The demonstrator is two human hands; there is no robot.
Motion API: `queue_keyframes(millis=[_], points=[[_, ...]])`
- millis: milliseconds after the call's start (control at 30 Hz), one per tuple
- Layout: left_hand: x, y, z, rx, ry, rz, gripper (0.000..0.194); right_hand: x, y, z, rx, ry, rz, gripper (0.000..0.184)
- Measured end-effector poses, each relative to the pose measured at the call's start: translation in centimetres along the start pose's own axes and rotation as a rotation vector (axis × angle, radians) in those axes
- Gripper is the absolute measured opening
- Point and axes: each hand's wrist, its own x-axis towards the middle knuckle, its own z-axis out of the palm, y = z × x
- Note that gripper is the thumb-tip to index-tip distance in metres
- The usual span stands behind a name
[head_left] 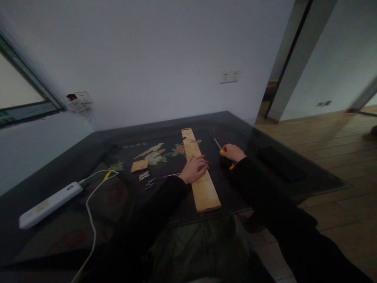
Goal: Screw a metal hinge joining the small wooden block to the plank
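A long, narrow wooden board [206, 192] lies on the dark glossy table. Across its middle rests my left hand [194, 169], fingers stretched out flat on the wood. To the right of the board, my right hand [233, 152] is closed around a screwdriver [218, 144] with a yellow and dark handle; its thin metal shaft points away to the upper left, apart from the board. Left of the board are a small square piece of wood [139, 165], pale metal plates with holes [144, 175] and several nails or screws [149, 184]. A thin metal rod [166, 176] runs toward my left wrist.
A white power strip [50, 205] with a white cable [91, 220] lies on the left of the table [118, 137]. A flat black object [278, 163] rests on the right side. The wall [153, 59] stands behind the table.
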Motion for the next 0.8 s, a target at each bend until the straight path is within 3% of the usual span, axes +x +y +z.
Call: queue_keyframes(millis=[233, 800], points=[[-0.1, 0.3, 0.5, 0.016, 0.003, -0.007, 0.021, -0.4, -0.4, 0.0, -0.012, -0.001, -0.006, 0.036], [-2.4, 3.4, 0.9, -0.008, 0.062, 0.076, 0.016, -1.0, -1.1, 0.4, -0.026, -0.017, -0.039, 0.037]])
